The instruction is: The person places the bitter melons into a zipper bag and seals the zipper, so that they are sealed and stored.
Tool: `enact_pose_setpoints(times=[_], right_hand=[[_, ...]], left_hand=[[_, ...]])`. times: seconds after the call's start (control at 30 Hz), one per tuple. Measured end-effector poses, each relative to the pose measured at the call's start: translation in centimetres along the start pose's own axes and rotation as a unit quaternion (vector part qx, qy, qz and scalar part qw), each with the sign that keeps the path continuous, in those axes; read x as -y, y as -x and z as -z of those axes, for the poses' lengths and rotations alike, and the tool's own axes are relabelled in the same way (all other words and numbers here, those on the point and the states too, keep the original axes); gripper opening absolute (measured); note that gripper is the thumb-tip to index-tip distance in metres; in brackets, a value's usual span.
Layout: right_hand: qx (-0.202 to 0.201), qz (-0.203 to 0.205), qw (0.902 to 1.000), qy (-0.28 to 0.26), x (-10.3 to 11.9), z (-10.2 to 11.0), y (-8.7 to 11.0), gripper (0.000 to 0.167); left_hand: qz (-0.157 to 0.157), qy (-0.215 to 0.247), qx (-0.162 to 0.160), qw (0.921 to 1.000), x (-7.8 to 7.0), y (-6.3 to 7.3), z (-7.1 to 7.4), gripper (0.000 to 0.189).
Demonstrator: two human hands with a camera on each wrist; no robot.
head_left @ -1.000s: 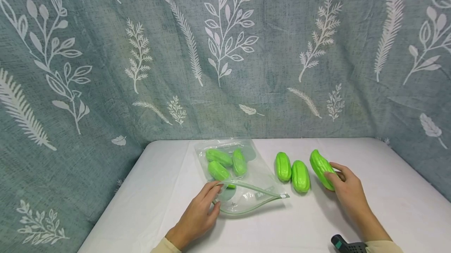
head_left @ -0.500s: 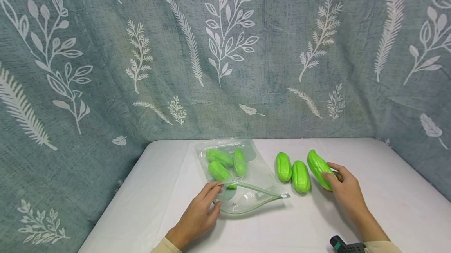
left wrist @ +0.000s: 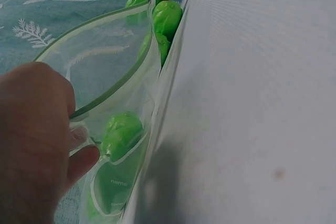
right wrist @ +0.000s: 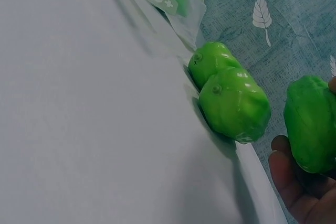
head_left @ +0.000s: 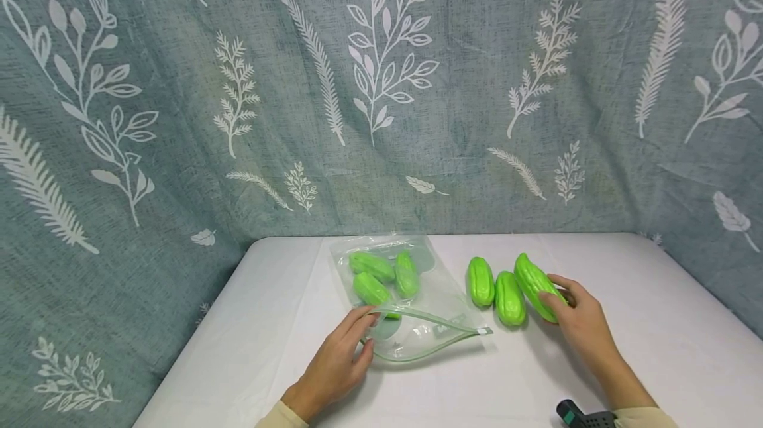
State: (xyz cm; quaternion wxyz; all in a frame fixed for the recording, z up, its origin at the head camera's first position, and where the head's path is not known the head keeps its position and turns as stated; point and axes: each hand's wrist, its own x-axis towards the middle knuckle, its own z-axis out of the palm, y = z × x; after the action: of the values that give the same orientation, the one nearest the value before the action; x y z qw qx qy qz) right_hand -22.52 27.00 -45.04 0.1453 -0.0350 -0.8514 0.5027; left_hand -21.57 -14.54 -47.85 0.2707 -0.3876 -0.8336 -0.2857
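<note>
At right, R hand [head_left: 581, 315] grips gourd [head_left: 534, 285]; near left, L hand [head_left: 334, 362] pinches bag [head_left: 438, 287], which cd sag closed if pinch slips.

You had six green gourds [head_left: 510, 299] showing: three in your one zip bag [head_left: 417, 342], two at its three o'clock, one farther out in one of your two hands [head_left: 584, 322], and one table [head_left: 453, 388] lay beneath!

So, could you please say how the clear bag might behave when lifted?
The clear bag would probably flop, looking thin and see-through. Green vegetables in its far end would likely weigh it down. Its open mouth could spill them if tipped.
</note>
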Motion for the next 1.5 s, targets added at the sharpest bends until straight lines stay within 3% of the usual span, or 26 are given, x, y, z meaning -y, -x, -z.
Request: enact_pose_setpoints(times=[0.43,0.77,1.17,1.5], right_hand=[[0.007,0.011,0.9998,-0.016,1.1,-0.3,0.4,0.061],[0.031,0.036,0.9983,-0.035,1.9,-1.1,0.7,0.062],[0.075,0.071,0.9945,-0.011,2.6,-2.3,1.5,0.057],[0.103,0.11,0.9874,-0.049,3.3,-3.3,2.3,0.049]], left_hand=[[0.004,0.004,0.007,1.0,0.0,-0.1,0.0,0.041],[-0.018,-0.013,-0.018,0.9996,0.2,-0.1,-0.1,0.043],[-0.001,-0.01,-0.002,1.0,0.0,-0.1,-0.1,0.041],[0.011,-0.008,0.005,0.9999,-0.1,0.0,0.0,0.042]])
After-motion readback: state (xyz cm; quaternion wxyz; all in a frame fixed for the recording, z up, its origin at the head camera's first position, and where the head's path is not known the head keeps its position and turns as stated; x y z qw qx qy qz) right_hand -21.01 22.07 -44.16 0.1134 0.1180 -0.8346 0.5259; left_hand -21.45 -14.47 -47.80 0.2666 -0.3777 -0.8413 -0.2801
